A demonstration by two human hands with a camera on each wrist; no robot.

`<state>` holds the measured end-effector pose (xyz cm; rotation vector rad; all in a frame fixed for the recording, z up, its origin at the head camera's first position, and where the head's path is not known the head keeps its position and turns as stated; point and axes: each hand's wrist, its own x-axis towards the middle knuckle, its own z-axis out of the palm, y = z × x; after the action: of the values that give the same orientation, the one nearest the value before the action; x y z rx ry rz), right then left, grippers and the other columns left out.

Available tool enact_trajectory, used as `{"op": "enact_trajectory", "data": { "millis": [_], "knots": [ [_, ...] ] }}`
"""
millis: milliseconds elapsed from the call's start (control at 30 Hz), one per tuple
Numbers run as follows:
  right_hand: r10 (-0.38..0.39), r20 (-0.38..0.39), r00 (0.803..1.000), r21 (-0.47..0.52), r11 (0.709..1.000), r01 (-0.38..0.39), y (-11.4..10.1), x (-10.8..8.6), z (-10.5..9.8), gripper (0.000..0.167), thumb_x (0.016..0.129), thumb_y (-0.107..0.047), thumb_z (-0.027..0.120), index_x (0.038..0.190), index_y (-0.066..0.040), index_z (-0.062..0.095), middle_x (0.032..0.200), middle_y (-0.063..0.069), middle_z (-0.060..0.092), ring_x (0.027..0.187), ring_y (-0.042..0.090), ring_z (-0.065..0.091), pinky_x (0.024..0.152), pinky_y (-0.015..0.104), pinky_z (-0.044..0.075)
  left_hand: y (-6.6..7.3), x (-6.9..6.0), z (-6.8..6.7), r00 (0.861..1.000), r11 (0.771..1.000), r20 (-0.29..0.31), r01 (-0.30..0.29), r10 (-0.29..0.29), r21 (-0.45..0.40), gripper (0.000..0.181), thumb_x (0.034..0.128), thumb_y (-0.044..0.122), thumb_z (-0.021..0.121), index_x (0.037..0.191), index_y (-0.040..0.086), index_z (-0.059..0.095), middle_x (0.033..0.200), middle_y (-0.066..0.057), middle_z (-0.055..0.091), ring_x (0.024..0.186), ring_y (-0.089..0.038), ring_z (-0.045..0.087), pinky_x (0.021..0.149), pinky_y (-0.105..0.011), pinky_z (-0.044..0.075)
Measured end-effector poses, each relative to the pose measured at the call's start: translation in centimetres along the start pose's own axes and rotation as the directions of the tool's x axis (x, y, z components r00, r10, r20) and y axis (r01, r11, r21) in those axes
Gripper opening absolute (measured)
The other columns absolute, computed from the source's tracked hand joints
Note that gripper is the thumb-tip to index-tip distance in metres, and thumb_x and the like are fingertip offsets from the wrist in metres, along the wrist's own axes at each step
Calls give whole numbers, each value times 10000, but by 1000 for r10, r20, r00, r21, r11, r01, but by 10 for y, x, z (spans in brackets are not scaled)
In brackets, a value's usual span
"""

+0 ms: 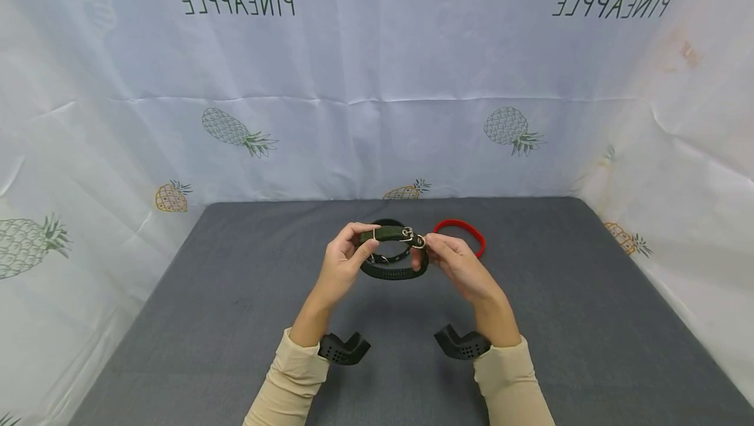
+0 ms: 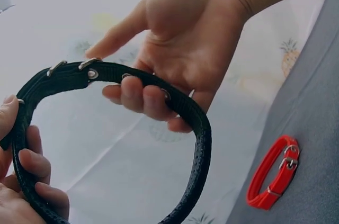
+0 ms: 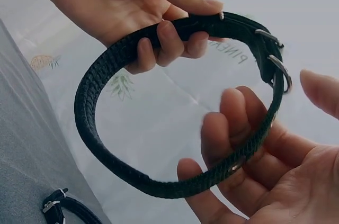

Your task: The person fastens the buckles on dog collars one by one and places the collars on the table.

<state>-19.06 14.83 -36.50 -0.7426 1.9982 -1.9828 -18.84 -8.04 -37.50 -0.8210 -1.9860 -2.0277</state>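
A dark green buckle collar (image 1: pixel 393 274) is held up as a loop between both hands, over the table. My left hand (image 1: pixel 340 262) grips its left side, thumb on the outside near the strap's keeper, several fingers curled inside the loop. At the right, my right hand (image 1: pixel 462 266) holds the strap beside the metal buckle and D-ring (image 3: pixel 280 70), its fingers curled around the band. In the right wrist view the right thumb stands a little away from the strap. Metal eyelets (image 3: pixel 234 168) show along the band under the right fingers.
On the grey table (image 1: pixel 247 321) behind the hands lies a black collar (image 1: pixel 385 222) with metal fittings, partly hidden by the held one. A red collar (image 1: pixel 456 222) lies to its right. A white pineapple-print curtain (image 1: pixel 353 138) surrounds the table's back and sides.
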Motion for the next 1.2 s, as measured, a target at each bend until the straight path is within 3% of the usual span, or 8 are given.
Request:
{"op": "enact_trajectory", "data": {
  "millis": [267,500,767,1000,1200],
  "knots": [
    [10,-28,1000,14,1000,-9,-1,-1,-2,277,1044,-301,413,966,-133,620,800,-65,563,774,93,549,811,266,489,0,1,-3,1000,1000,-9,-3,3,-4,396,970,175,578,1185,-149,508,1009,139,581,873,27,539,782,-115,473],
    [-13,-22,1000,4,1000,13,-2,-3,-6,245,1044,-267,419,943,-192,630,811,-83,566,794,90,545,814,253,481,1,2,-6,1000,1000,-3,12,-12,10,355,966,121,576,1195,-141,509,985,34,566,856,25,536,773,-121,474],
    [26,-17,1000,-2,1000,-26,0,-3,-8,207,1033,-204,439,988,-146,633,849,-67,602,805,100,574,879,264,487,-4,3,-4,999,999,3,36,-36,-7,360,974,125,563,1210,-140,500,971,161,579,858,23,540,782,-125,475],
    [47,17,999,-20,999,-47,1,-4,-10,193,1026,-215,458,1005,-123,626,898,-73,656,858,107,626,943,272,485,-2,1,-2,999,999,-38,23,-24,-23,350,971,105,560,1205,-150,504,937,127,560,815,14,501,732,-129,444],
    [19,41,999,2,1000,-19,1,-3,-12,164,1022,-175,463,1010,-148,624,917,-78,649,862,97,624,919,235,493,2,1,-4,999,999,-26,36,-36,-23,357,976,111,557,1221,-141,498,965,150,565,832,13,513,748,-128,455]
  ]
}}
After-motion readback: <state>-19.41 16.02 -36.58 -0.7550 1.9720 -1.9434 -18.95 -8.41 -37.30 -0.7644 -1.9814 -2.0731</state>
